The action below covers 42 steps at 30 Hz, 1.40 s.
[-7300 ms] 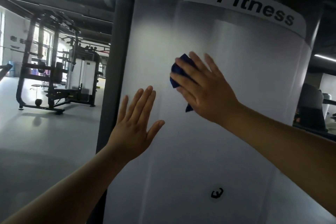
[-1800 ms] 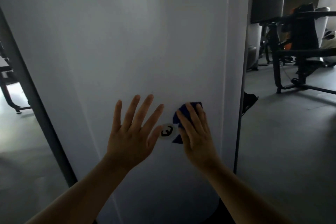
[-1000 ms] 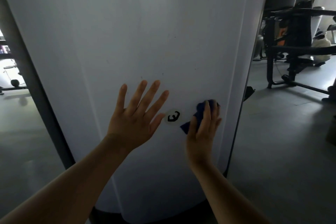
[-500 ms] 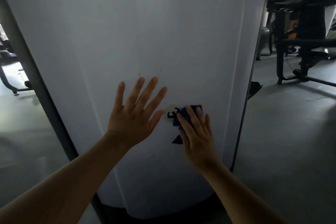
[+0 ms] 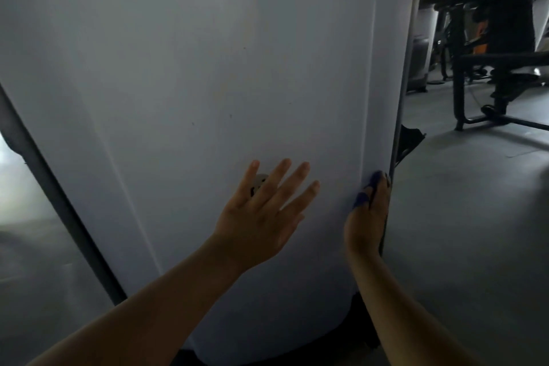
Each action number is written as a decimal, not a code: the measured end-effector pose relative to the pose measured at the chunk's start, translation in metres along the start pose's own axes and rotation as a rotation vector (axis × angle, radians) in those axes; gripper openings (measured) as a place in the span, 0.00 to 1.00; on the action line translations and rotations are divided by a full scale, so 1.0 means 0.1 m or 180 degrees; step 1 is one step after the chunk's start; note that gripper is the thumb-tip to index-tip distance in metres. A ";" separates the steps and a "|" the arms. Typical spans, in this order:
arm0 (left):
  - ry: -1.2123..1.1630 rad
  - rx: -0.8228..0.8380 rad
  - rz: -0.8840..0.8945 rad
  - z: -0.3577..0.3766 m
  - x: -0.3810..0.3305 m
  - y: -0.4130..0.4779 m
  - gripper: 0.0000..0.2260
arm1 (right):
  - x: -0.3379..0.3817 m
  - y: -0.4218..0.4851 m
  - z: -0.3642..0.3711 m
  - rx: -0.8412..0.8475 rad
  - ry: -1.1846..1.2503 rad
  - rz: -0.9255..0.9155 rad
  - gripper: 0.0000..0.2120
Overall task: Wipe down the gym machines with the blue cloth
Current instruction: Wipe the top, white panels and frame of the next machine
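The white curved shroud of a gym machine fills most of the head view. My left hand lies flat against it with fingers spread, partly covering a small round sticker. My right hand presses the blue cloth against the shroud's right edge, beside the dark frame post. Most of the cloth is hidden under that hand; only a blue fold shows by the fingers.
A dark slanted post borders the shroud on the left. Black gym equipment stands at the right back on the grey floor. A black bracket juts out behind the shroud's right edge.
My right hand has slid the cloth rightwards from beside the sticker to the shroud's right edge. My left hand now partly covers the sticker.
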<state>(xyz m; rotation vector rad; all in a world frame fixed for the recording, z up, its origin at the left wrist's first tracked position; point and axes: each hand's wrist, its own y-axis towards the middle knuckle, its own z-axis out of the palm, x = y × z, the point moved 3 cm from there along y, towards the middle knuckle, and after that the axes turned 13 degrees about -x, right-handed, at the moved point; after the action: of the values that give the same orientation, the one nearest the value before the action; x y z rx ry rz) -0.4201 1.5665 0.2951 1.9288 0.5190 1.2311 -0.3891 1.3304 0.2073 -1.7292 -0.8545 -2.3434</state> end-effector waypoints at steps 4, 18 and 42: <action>0.0261 -0.0002 0.0139 0.14 0.00 -0.03 0.29 | 0.24 -0.13 0.00 0.0317 -0.0086 -0.0613 0.25; 0.0415 -0.0060 0.0214 0.19 -0.03 -0.07 0.30 | -0.65 -0.33 -0.13 -0.0326 -0.0251 0.0413 0.25; 0.0469 -0.0075 0.0262 0.17 -0.04 -0.03 0.31 | -0.78 -0.25 -0.10 -0.0600 0.0204 0.1029 0.26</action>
<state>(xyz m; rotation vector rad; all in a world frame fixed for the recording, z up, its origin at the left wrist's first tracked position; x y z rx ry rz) -0.4065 1.5590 0.2860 1.8649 0.5022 1.4338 -0.3802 1.3276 0.1258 -1.6958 -0.3214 -2.3017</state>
